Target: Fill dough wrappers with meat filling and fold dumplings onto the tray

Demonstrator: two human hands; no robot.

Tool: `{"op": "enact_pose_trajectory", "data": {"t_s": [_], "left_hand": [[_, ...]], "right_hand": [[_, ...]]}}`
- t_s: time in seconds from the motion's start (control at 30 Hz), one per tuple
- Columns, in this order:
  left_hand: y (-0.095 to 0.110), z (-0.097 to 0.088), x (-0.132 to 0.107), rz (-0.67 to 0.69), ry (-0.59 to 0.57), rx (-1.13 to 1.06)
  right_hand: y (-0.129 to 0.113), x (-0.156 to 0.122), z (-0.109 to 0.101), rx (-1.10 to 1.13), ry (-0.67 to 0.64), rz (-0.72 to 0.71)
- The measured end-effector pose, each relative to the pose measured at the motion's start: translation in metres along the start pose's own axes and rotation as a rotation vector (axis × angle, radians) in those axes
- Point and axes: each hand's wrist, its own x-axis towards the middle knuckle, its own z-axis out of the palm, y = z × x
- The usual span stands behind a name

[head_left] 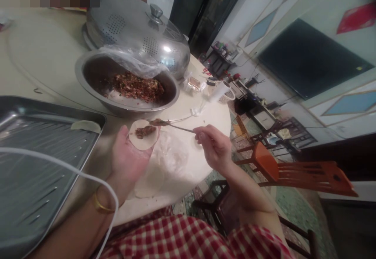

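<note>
A round dumpling wrapper (141,144) lies in my left hand (131,159), its palm turned up and its fingers curled round the wrapper's edge. Brown filling (145,131) sits on the middle of the wrapper. My right hand (216,145) grips the thin metal handle of a spoon (182,128); its filling-smeared end is at the wrapper's right edge. Behind both hands stands a metal bowl (126,112) holding chopped filling (138,88), with clear plastic film (132,61) over its far rim. A single folded dumpling (85,126) rests in the metal tray (96,119) at left.
A large domed steel lid (132,28) stands behind the bowl. Crumpled clear plastic (173,153) lies on the round table (188,177) beside my left hand. A white basket (227,94) is near the right edge. A white cable (73,169) crosses the tray and my left forearm. An orange-brown chair (264,161) stands at right.
</note>
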Motion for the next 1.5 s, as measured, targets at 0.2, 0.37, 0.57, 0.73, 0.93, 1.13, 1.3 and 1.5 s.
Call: {"op": "enact_pose_trajectory", "data": {"t_s": [0.2,0.37,0.57,0.73,0.93,1.13,1.3,1.5], "left_hand": [[0.001,-0.002,0.002,-0.064,0.047,0.089],[-0.001,-0.002,0.003,-0.135,0.036,0.152],[-0.004,0.001,0.003,-0.154,0.023,0.149],[-0.004,0.002,0.001,-0.177,0.027,0.174],[-0.004,0.000,0.000,-0.217,0.011,0.147],[-0.003,-0.001,0.001,-0.192,-0.029,0.177],[-0.002,0.000,0.001,-0.179,-0.023,0.158],[-0.004,-0.004,0.002,-0.198,-0.062,0.145]], "right_hand": [[0.006,0.018,-0.024,0.142,-0.144,-0.076],[0.011,0.034,-0.047,0.102,-0.220,-0.064],[0.008,0.052,-0.052,0.026,-0.341,-0.181],[0.010,0.055,-0.040,-0.015,-0.399,-0.248],[0.012,0.052,-0.023,-0.005,-0.377,-0.248],[0.017,0.052,-0.027,0.032,-0.299,-0.254],[0.016,0.044,-0.032,0.097,-0.233,-0.189],[0.016,0.035,-0.022,0.099,-0.164,-0.131]]}}
